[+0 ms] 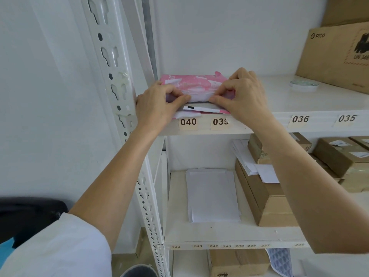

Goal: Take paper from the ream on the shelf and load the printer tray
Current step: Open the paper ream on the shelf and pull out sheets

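A ream of paper in a torn pink wrapper [196, 84] lies on the upper shelf [319, 104], above the labels 040 and 039. My left hand [157, 102] pinches the ream's front left corner. My right hand [242, 90] pinches its front right corner, fingers curled over the wrapper's open end. White sheet edges [198, 98] show between my two hands. A loose flap of wrapper [201, 110] hangs over the shelf edge under them. No printer is in view.
A stack of loose white sheets [212, 194] lies on the lower shelf [219, 234], next to cardboard boxes [265, 196]. A large PICO carton [337, 54] and a round tape roll [304, 85] sit at the right of the upper shelf. A perforated white upright [117, 92] stands at the left.
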